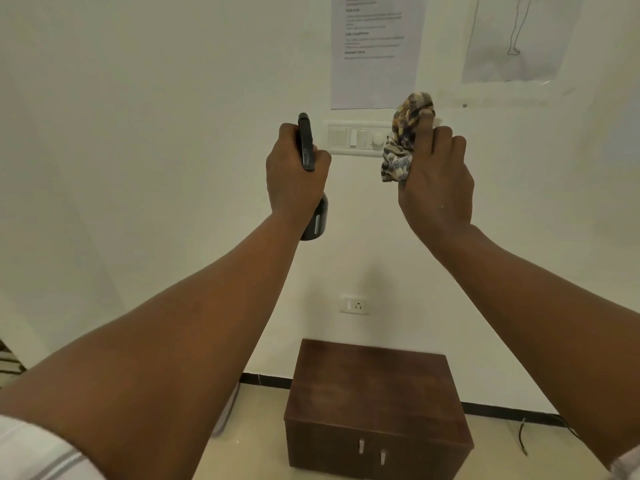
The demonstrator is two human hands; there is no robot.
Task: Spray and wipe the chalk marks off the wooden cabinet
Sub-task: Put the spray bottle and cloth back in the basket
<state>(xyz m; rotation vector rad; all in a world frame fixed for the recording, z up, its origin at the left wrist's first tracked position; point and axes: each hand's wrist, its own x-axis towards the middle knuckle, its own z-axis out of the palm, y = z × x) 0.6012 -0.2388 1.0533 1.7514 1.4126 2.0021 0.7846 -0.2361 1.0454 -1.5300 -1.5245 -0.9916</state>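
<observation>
A small dark wooden cabinet (375, 393) with two metal door handles stands on the floor against the white wall, low in the view. Its top looks faintly smudged; I cannot make out distinct chalk marks. Both arms are raised in front of the wall, well above the cabinet. My left hand (294, 171) grips a black spray bottle (313, 220) by its neck, nozzle pointing up. My right hand (436, 178) clutches a crumpled patterned cloth (403, 140) in brown, cream and blue.
A white switch panel (356, 136) sits on the wall behind my hands, and a socket (355, 304) lower down. Two paper sheets (375, 46) hang above. A cable (523, 438) lies on the floor right of the cabinet. A black skirting line runs along the wall base.
</observation>
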